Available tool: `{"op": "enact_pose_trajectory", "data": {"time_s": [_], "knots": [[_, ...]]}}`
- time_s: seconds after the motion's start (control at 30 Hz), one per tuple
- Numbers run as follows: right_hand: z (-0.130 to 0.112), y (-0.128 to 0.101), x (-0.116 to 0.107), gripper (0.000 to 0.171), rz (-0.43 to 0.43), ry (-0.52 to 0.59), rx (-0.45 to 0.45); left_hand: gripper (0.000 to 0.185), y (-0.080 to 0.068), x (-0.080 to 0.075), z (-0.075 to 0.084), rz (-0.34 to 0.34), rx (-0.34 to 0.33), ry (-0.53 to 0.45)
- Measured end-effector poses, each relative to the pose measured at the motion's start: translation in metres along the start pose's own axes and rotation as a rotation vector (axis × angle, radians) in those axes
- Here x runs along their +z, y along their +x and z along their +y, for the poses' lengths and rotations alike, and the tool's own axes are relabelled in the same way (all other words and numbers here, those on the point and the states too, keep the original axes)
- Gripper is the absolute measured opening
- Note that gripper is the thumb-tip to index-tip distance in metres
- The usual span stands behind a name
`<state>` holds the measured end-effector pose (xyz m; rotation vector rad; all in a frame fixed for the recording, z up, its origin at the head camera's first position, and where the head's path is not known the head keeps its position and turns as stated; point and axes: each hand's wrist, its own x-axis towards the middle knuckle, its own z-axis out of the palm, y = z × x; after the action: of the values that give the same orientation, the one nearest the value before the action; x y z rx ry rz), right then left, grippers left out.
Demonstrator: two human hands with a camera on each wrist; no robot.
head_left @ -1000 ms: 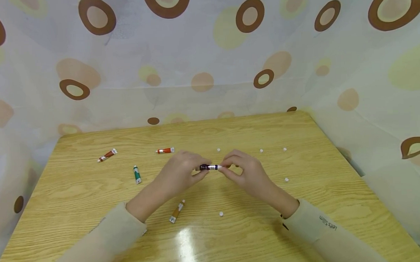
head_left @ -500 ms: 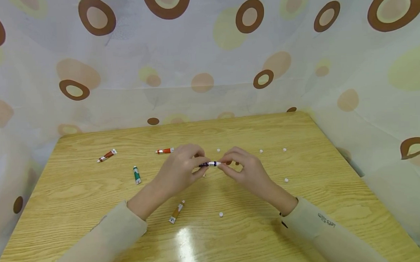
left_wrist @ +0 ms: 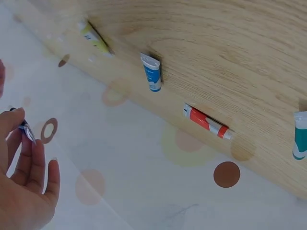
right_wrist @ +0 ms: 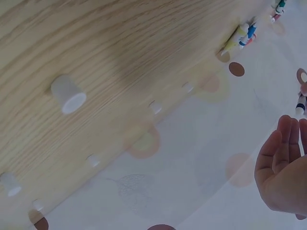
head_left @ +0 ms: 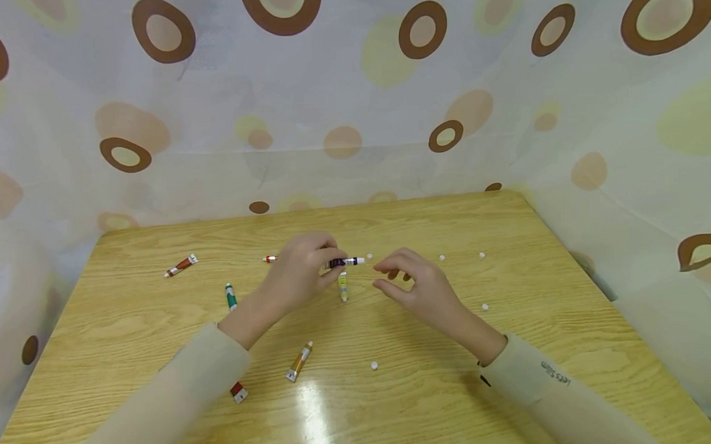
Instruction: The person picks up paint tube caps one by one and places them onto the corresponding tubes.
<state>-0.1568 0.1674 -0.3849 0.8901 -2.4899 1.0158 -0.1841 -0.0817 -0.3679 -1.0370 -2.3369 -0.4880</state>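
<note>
My left hand [head_left: 301, 269] pinches a purple paint tube [head_left: 348, 262] between thumb and fingers, above the table. The tube lies level, its white end pointing right. My right hand [head_left: 419, 285] is just right of that end, apart from it, with thumb and fingers parted and nothing seen between them. Below the purple tube, a yellow paint tube [head_left: 343, 288] lies on the table. A red-orange paint tube [head_left: 270, 259] is partly hidden behind my left hand. The left wrist view also shows a blue paint tube [left_wrist: 152, 74], which the left hand hides from the head view.
On the wooden table [head_left: 432, 402] lie a green tube [head_left: 231, 295], a brown-red tube [head_left: 181, 265], an ochre tube [head_left: 299, 362] and a dark red tube [head_left: 238, 391] partly under the left sleeve. Several white caps [head_left: 374, 366] stand on the right half. A patterned curtain [head_left: 339, 85] surrounds the table.
My right hand has let go of the purple tube's white end. The left hand has carried the tube away, slightly left and farther back, uncovering the yellow tube and the dark red one.
</note>
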Motion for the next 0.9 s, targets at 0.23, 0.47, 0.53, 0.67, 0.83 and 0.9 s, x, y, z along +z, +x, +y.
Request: {"op": "enact_pose_trajectory", "data": {"time_s": [0.23,0.47,0.53,0.67,0.83,0.9], "knots": [[0.008,0.001,0.000,0.019,-0.013,-0.045,0.041,0.014,0.008,0.006,-0.019,-0.102,-0.126,0.010],[0.017,0.007,-0.001,0.019,-0.035,-0.055,0.088,0.018,0.019,0.012,-0.039,-0.202,-0.241,0.006],[0.019,0.009,-0.002,0.018,-0.047,-0.061,0.105,0.018,0.022,0.015,-0.043,-0.229,-0.264,0.015],[0.026,0.013,-0.001,0.019,-0.079,-0.064,0.142,0.018,0.026,0.023,-0.050,-0.271,-0.296,0.035],[0.037,0.020,0.002,0.022,-0.134,-0.047,0.224,0.018,0.027,0.034,-0.058,-0.304,-0.326,0.025],[0.042,0.023,0.004,0.025,-0.162,-0.040,0.261,0.018,0.027,0.038,-0.061,-0.317,-0.339,0.013]]}}
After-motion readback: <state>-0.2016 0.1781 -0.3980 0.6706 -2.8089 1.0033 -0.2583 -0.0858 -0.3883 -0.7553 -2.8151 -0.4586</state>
